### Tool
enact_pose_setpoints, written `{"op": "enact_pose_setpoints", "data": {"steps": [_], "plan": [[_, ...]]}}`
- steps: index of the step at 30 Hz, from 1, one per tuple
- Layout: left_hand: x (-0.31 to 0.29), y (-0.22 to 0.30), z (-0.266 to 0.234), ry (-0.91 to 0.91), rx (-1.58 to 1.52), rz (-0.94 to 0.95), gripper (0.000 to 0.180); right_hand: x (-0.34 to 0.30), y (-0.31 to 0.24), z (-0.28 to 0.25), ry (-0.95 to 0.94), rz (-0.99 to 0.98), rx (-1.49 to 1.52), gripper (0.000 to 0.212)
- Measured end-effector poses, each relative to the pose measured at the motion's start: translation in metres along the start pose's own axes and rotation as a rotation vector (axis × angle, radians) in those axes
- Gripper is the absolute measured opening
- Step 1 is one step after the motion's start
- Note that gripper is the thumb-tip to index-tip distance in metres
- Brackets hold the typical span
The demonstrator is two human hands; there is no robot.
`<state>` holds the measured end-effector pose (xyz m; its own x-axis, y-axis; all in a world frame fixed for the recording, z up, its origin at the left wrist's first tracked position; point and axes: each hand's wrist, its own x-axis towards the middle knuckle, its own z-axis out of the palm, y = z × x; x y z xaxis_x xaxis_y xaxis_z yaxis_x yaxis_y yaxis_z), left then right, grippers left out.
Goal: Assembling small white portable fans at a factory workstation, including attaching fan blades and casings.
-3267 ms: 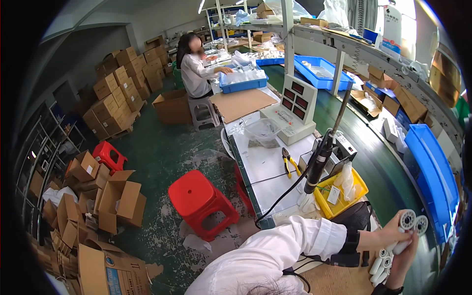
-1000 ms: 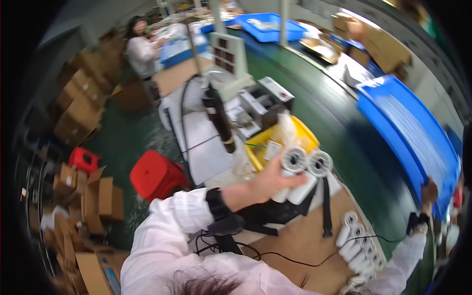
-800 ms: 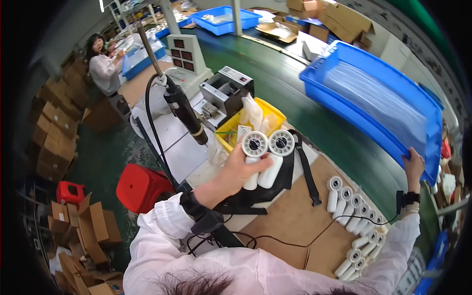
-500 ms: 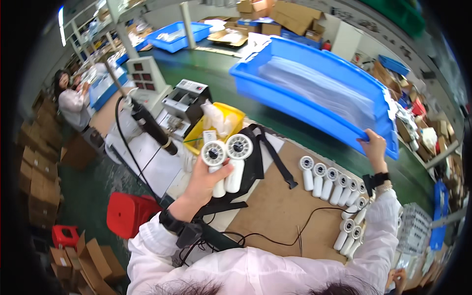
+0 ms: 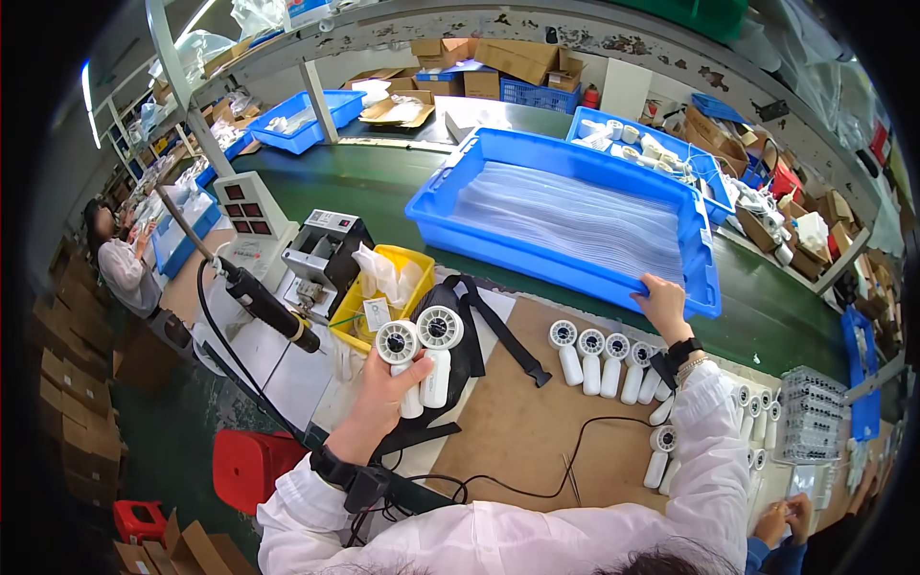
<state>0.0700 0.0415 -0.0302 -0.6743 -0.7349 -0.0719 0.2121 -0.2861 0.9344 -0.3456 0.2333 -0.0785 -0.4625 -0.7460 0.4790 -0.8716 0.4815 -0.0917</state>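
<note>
My left hand (image 5: 372,404) is closed round two white handheld fans (image 5: 436,369), held side by side with their round grilles up. At the far side of the bench, my right hand (image 5: 663,303) grips the near rim of a big blue tub (image 5: 546,261), close to its right corner. Inside the tub lie thin, clear plastic sheets or sleeves (image 5: 565,216) in a rippled layer. More white fans (image 5: 590,364) lie in a row on the brown board (image 5: 508,422) below my right hand. My right sleeve hides part of them.
An electric screwdriver (image 5: 264,302) hangs left of a yellow bin (image 5: 407,264) and a small black machine (image 5: 331,254). A black cable (image 5: 517,489) crosses the board. A clear rack (image 5: 815,417) stands right. Another person's hands (image 5: 781,522) show lower right; a green conveyor (image 5: 383,192) runs behind.
The tub has come down from a tilted, raised pose to lie flatter over the conveyor, uncovering a blue tray behind it. My right hand keeps its grip; my left still holds both fans.
</note>
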Motion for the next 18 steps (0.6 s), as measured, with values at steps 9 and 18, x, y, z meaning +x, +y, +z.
{"op": "enact_pose_setpoints", "data": {"steps": [9,18], "plan": [[0.051,0.013,0.038,-0.099,0.026,-0.011,0.038,-0.004,0.005,-0.003,-0.162,0.031,-0.003,0.028],[0.098,0.016,0.11,-0.16,0.037,0.336,0.051,0.003,-0.092,-0.074,-0.173,0.019,0.916,0.05]]}}
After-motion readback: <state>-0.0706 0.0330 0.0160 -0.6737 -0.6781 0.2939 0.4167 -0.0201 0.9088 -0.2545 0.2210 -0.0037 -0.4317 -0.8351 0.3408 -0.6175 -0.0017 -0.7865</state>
